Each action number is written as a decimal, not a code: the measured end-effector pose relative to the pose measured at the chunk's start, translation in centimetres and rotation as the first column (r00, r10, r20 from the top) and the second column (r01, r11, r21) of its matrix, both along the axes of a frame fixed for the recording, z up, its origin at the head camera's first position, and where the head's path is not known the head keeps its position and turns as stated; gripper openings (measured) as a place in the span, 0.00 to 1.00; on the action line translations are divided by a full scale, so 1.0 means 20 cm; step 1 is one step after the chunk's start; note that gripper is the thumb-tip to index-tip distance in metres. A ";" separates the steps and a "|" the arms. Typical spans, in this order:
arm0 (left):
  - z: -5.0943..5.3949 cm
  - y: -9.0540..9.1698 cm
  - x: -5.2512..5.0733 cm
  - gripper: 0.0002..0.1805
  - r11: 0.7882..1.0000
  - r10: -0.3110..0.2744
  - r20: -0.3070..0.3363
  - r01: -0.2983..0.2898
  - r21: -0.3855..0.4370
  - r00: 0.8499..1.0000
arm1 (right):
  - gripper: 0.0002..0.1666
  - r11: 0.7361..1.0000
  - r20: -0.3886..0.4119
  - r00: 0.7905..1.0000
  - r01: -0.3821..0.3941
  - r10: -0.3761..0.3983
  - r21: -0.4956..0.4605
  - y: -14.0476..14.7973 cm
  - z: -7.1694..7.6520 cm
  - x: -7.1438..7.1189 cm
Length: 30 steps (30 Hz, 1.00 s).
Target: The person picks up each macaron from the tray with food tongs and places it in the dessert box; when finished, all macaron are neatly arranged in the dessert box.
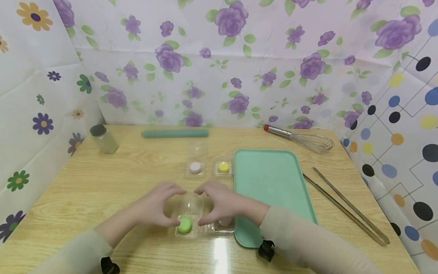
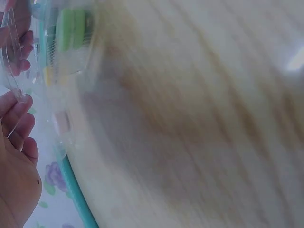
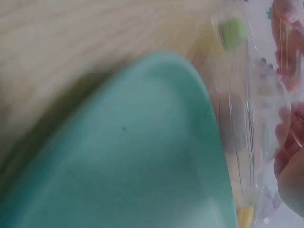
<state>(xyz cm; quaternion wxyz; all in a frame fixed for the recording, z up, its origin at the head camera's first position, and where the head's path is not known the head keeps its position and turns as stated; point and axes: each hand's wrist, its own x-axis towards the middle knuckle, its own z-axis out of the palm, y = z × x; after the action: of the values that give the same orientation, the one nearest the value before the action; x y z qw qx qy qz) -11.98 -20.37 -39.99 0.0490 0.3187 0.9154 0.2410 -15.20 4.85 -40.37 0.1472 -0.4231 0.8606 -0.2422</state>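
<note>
A green macaron (image 1: 184,225) sits in the base of a small clear plastic box with its hinged lid (image 1: 189,205) raised. My left hand (image 1: 155,205) and right hand (image 1: 224,201) are on either side, thumbs low and index fingers toward the lid's top corners. In the left wrist view, the left fingers (image 2: 20,116) pinch the lid's thin edge. Fingers of the right hand (image 3: 289,142) hold the lid's other side in the right wrist view. A second clear box with a pale macaron (image 1: 224,221) lies under the right hand, partly hidden.
Behind are clear boxes with a pale pink macaron (image 1: 195,167) and a yellow macaron (image 1: 223,167). A green tray (image 1: 270,179) lies under the right forearm. Tongs (image 1: 349,205), a whisk (image 1: 301,139), a green rolling pin (image 1: 174,133) and a dark-lidded jar (image 1: 104,140) lie around the table.
</note>
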 end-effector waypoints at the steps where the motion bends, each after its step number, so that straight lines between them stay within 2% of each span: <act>1: 0.00 0.00 0.01 0.44 1.000 -0.008 -0.010 0.008 -0.008 1.000 | 0.49 1.000 -0.029 1.000 0.001 0.000 0.029 -0.01 0.00 0.01; 4: -0.02 -0.01 0.04 0.43 0.999 -0.028 -0.038 0.027 -0.020 0.999 | 0.49 0.995 -0.114 0.993 -0.001 0.013 0.101 -0.03 0.01 0.05; 7: -0.03 -0.02 0.07 0.43 0.999 -0.037 -0.048 0.035 -0.036 0.998 | 0.50 0.989 -0.165 0.986 0.001 0.024 0.149 -0.04 0.02 0.09; 15: -0.07 -0.03 0.11 0.43 0.998 -0.034 -0.029 0.032 -0.061 0.999 | 0.52 0.973 -0.288 0.955 0.002 0.067 0.231 -0.07 0.00 0.14; 23: -0.11 -0.03 0.11 0.42 0.997 -0.048 -0.040 0.046 -0.069 0.998 | 0.52 0.954 -0.340 0.935 0.003 0.103 0.298 -0.08 -0.02 0.15; 30: -0.11 -0.02 0.09 0.42 0.996 -0.043 -0.050 0.039 -0.075 0.998 | 0.52 0.951 -0.334 0.938 0.022 0.087 0.309 -0.10 -0.03 0.14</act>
<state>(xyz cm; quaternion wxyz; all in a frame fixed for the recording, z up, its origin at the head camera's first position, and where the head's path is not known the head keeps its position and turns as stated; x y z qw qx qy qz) -10.16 -20.82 -42.23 0.0424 0.3414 0.9179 0.1976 -12.37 2.92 -40.93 0.0628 -0.4451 0.8929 -0.0249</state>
